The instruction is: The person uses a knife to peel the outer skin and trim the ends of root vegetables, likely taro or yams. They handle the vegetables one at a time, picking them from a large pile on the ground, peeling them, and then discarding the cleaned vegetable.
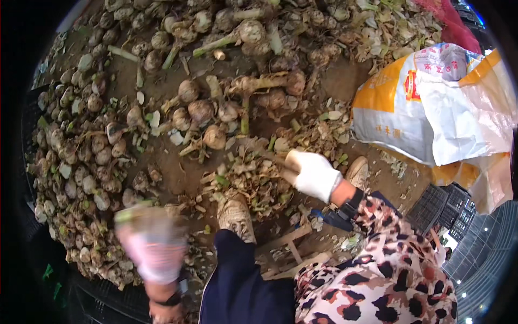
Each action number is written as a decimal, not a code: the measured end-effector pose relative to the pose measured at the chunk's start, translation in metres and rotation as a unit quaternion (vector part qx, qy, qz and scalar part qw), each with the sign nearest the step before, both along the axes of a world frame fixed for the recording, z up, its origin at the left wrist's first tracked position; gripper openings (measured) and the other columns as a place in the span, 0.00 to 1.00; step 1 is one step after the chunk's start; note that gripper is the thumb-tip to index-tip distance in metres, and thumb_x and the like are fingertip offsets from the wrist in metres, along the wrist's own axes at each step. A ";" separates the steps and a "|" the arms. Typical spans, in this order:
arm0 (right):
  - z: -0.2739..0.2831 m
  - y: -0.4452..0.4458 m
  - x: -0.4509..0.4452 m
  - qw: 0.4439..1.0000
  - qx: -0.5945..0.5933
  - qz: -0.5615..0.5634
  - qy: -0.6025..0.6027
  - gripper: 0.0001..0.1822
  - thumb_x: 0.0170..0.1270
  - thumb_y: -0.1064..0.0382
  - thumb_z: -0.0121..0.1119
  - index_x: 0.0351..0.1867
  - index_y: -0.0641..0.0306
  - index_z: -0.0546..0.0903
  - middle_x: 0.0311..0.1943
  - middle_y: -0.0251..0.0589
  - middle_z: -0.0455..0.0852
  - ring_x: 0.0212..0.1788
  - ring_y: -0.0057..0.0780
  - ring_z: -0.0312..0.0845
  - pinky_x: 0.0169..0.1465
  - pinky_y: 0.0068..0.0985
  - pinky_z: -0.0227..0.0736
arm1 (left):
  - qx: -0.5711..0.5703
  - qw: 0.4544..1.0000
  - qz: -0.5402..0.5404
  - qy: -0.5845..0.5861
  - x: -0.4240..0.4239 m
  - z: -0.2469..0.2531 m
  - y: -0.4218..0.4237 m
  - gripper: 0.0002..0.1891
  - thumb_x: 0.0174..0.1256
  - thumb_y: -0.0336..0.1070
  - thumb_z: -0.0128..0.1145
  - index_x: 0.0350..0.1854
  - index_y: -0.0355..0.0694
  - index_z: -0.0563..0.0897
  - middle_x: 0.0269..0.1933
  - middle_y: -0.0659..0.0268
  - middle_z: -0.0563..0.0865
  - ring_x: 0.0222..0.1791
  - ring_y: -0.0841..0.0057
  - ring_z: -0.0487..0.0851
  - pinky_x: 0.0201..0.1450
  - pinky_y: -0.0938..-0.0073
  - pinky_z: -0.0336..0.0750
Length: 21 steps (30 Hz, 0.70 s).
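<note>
My left hand [156,251], in a pinkish-white glove, is strongly blurred at the lower left. It holds what looks like a garlic bulb [160,222], its outline smeared by motion. A white glove with bare fingertips covers my right hand [315,175], whose fingers close around a thin, blurred tool, seemingly a knife [261,149]. Beneath that tool lies a heap of cut stems and dry leaves [259,178]. Garlic bulbs with stems [201,111] lie on the ground ahead of both hands. On the left spreads a large pile of trimmed garlic bulbs [87,182].
More stemmed garlic [251,31] is heaped at the far side. A white and orange woven sack [388,117] bearing writing stands at the right, near red netting [459,24] and black plastic crates [429,206]. My shoe [234,216] and a wooden frame [295,247] are close by.
</note>
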State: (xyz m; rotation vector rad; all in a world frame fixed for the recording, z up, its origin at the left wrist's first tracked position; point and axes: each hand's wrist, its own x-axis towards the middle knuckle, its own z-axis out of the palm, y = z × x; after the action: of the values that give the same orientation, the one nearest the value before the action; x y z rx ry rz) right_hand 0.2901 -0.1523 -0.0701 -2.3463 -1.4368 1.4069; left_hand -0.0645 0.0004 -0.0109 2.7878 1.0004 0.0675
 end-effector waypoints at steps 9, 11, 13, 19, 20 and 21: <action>-0.043 0.096 0.013 0.951 0.208 -0.098 -0.208 0.15 0.56 0.60 0.74 0.43 0.57 0.84 0.54 0.47 0.83 0.54 0.49 0.83 0.56 0.40 0.80 | -0.172 0.967 0.184 -0.032 0.009 0.018 0.018 0.20 0.60 0.29 0.71 0.55 0.36 0.86 0.57 0.54 0.88 0.54 0.64 0.87 0.60 0.64 0.82; -0.050 0.090 0.018 0.951 0.214 -0.181 -0.130 0.15 0.56 0.64 0.73 0.44 0.63 0.83 0.48 0.46 0.83 0.47 0.42 0.86 0.50 0.38 0.83 | -0.406 0.864 0.289 -0.074 0.071 0.008 0.010 0.29 0.63 0.32 0.68 0.68 0.34 0.79 0.61 0.55 0.86 0.59 0.68 0.84 0.64 0.68 0.78; -0.050 0.085 0.000 0.924 0.192 -0.327 0.053 0.15 0.58 0.66 0.71 0.44 0.67 0.82 0.45 0.46 0.82 0.43 0.38 0.87 0.46 0.36 0.84 | -0.535 0.737 0.307 -0.277 0.094 -0.024 -0.002 0.37 0.64 0.35 0.63 0.77 0.34 0.68 0.66 0.53 0.82 0.53 0.72 0.86 0.54 0.73 0.82; -0.014 0.046 -0.066 0.876 0.328 -0.232 0.267 0.18 0.50 0.73 0.75 0.42 0.65 0.81 0.56 0.55 0.83 0.57 0.47 0.83 0.59 0.35 0.79 | -0.812 0.449 0.267 -0.261 0.127 -0.040 0.003 0.31 0.66 0.39 0.68 0.70 0.36 0.74 0.53 0.63 0.88 0.43 0.76 0.88 0.39 0.76 0.83; -0.010 0.042 -0.065 0.896 0.339 -0.173 0.229 0.19 0.50 0.73 0.76 0.42 0.64 0.80 0.57 0.57 0.83 0.57 0.51 0.83 0.60 0.36 0.79 | -0.822 0.442 0.270 -0.238 0.117 -0.041 0.006 0.27 0.63 0.35 0.69 0.64 0.36 0.78 0.51 0.66 0.87 0.46 0.78 0.87 0.45 0.75 0.83; -0.007 0.038 -0.062 0.910 0.350 -0.114 0.190 0.19 0.49 0.73 0.76 0.42 0.63 0.80 0.57 0.58 0.82 0.57 0.54 0.83 0.60 0.36 0.79 | -0.815 0.448 0.277 -0.241 0.115 -0.042 0.004 0.28 0.62 0.34 0.70 0.64 0.36 0.78 0.52 0.66 0.87 0.47 0.78 0.86 0.46 0.74 0.82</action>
State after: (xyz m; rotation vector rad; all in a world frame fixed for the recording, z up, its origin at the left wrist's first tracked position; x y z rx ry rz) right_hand 0.2276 -0.1145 -0.0769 -1.6180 -1.2262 0.9804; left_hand 0.0509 0.0045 -0.0531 0.5180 0.8499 -0.0283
